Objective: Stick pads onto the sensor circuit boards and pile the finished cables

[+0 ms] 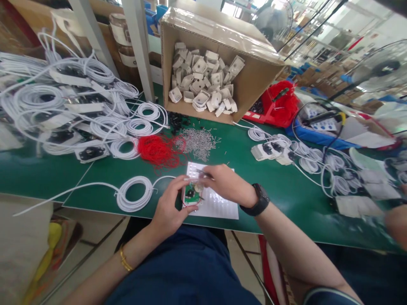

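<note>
A small white housing with a green circuit board (192, 194) inside is held by my left hand (170, 205), thumb at its lower edge and fingers at its upper edge. My right hand (222, 181) pinches a thin dark tool (203, 173), possibly tweezers, over the top of the housing. Beneath both lies a white sheet (222, 205) with rows of small shiny spots. A white cable coil (134, 193) rests to the left, its cable running toward the housing. Beyond the sheet are red wires (157, 151) and a heap of small metal pins (200, 143).
An open cardboard box (260, 80) of white housings stands at the back. Coiled cables (104, 127) pile up on the left, and more (310, 163) lie on the right near red and blue bins (330, 137). Another person's hand (397, 226) shows at the right edge.
</note>
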Tool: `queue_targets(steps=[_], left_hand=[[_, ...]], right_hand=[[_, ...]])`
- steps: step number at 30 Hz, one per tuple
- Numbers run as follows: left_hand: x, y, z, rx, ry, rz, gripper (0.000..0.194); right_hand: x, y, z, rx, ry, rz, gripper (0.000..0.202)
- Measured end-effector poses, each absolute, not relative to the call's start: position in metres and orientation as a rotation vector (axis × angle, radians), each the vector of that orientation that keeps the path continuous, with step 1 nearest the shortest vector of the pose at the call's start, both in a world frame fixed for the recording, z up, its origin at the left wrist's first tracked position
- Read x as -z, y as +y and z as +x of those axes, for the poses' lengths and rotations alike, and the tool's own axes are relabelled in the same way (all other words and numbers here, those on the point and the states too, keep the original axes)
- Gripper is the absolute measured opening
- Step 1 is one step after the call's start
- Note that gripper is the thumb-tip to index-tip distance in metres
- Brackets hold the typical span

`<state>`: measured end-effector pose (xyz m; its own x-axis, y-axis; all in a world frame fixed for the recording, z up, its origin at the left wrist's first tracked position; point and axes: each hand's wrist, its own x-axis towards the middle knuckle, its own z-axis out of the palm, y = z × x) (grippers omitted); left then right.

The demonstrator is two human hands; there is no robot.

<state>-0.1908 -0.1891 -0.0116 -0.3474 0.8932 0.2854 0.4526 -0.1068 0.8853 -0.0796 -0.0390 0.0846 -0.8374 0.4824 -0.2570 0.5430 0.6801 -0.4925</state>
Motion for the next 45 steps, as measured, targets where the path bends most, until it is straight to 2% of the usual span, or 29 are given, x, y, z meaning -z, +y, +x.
queue_targets(steps=[3, 7, 10, 14, 18, 22, 29, 40, 45], left_hand=[[0.014, -0.189, -0.190, -1.486, 1.758, 1.445, 0.057], [0.018, -0.189, -0.187, -1.527, 1.756, 1.410, 0.056], [0.014, -0.191, -0.189, -1.510, 1.667, 1.315, 0.055], [-0.005, -0.186, -0.199, -1.418, 1.786, 1.128, 0.034], [-0.013, -0.179, -0.207, -1.379, 1.760, 1.003, 0.032], [-0.004, -0.178, -0.209, -1.420, 1.585, 0.872, 0.035], [0.000, -0.177, -0.204, -1.420, 1.730, 0.992, 0.021], [0.008, -0.180, -0.204, -1.425, 1.696, 1.055, 0.029], [0.012, -0.185, -0.203, -1.354, 1.595, 1.165, 0.049]], right_hand=[[-0.069, -0.048, -0.065, 1.432, 2.603, 0.894, 0.023], [-0.048, -0.077, -0.051, 2.193, 1.934, 1.128, 0.027], [-0.036, -0.097, -0.049, 2.496, 1.597, 1.210, 0.037], [-0.027, -0.106, -0.051, 2.395, 1.900, 1.193, 0.028], [-0.022, -0.103, -0.049, 2.130, 2.326, 1.185, 0.021], [-0.020, -0.099, -0.046, 2.085, 2.313, 1.157, 0.020], [-0.018, -0.102, -0.047, 2.027, 2.349, 1.185, 0.023], [-0.018, -0.099, -0.051, 2.293, 2.070, 1.201, 0.027], [-0.021, -0.096, -0.053, 2.358, 2.004, 1.223, 0.028]])
